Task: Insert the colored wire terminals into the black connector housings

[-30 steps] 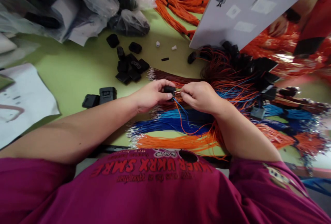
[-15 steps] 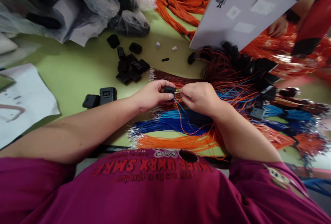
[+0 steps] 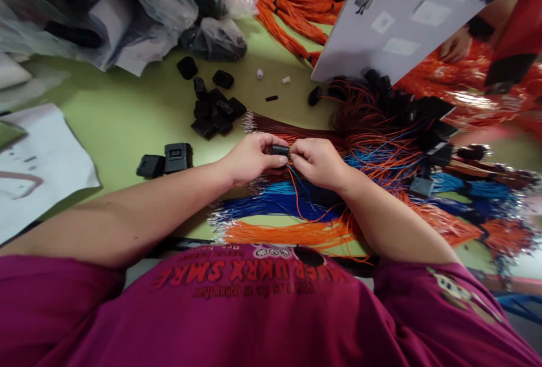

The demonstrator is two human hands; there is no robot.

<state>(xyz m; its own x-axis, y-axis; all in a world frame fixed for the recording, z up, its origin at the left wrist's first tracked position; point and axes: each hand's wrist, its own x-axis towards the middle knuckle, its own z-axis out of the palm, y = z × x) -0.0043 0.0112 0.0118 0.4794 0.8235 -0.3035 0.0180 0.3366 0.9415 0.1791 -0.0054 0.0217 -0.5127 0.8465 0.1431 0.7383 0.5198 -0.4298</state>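
Observation:
Between the thumb and fingers of my left hand [image 3: 253, 159] is a small black connector housing [image 3: 279, 151]. My right hand [image 3: 317, 161] pinches at the right end of the housing, its fingertips closed on thin wires that enter there; the tips themselves are partly hidden. A blue and an orange wire [image 3: 295, 186] hang from the housing toward me. Under and around both hands lie bundles of wires with metal ends: brown wires [image 3: 292, 125], blue wires [image 3: 271, 204] and orange wires [image 3: 279, 232].
Loose black housings [image 3: 215, 108] lie beyond my left hand, with two larger black pieces [image 3: 178, 157] nearer my left forearm. A white panel [image 3: 359, 34] stands at the back right. Past it, a co-worker's hand [image 3: 455, 45] rests by orange wires. Plastic bags [image 3: 156, 0] fill the back left.
My right hand has moved left, closing the gap to the black connector housing. My left hand keeps its hold, almost unmoved.

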